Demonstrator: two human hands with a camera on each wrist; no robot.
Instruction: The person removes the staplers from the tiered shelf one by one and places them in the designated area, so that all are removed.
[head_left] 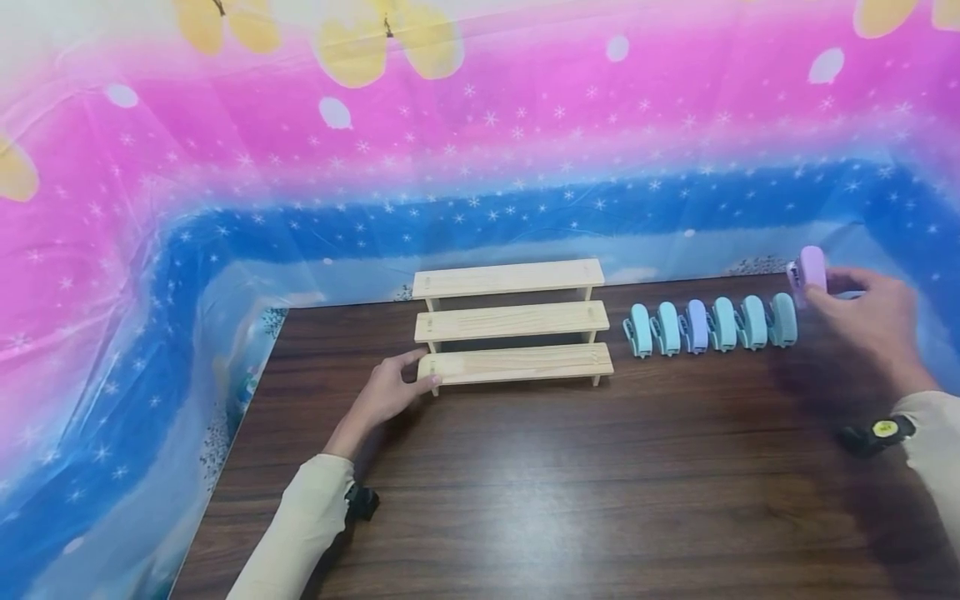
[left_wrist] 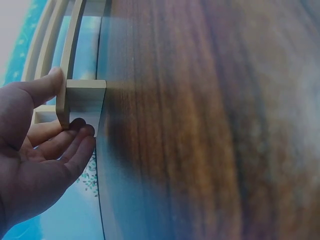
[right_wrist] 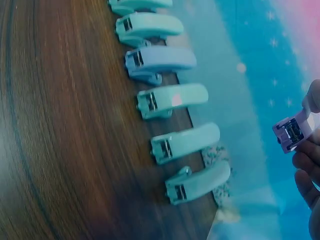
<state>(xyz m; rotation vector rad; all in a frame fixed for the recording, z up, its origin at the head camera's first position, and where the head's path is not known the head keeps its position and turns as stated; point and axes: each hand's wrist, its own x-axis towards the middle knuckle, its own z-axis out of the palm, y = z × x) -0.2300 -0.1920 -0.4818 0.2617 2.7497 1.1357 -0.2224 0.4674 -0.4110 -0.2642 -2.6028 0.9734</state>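
Observation:
My left hand (head_left: 387, 388) grips the left end of the lowest board of a three-tier wooden display stand (head_left: 517, 365). In the left wrist view the thumb lies on top of the board and the fingers curl beneath it. At the far right my right hand (head_left: 873, 312) holds up a pink-purple mini stapler (head_left: 812, 268) between thumb and fingers. The right wrist view shows its metal end (right_wrist: 292, 132) pointing away from the hand. To the left of that hand stands a row of several similar staplers, mostly mint green (head_left: 722, 323), one lavender (head_left: 696, 326).
Under everything is a dark wood-grain table (head_left: 525, 483). A pink and blue patterned cloth (head_left: 480, 150) hangs behind it and along its left side. The row of staplers stands just right of the wooden stand. Each wrist wears a small black camera (head_left: 362, 502).

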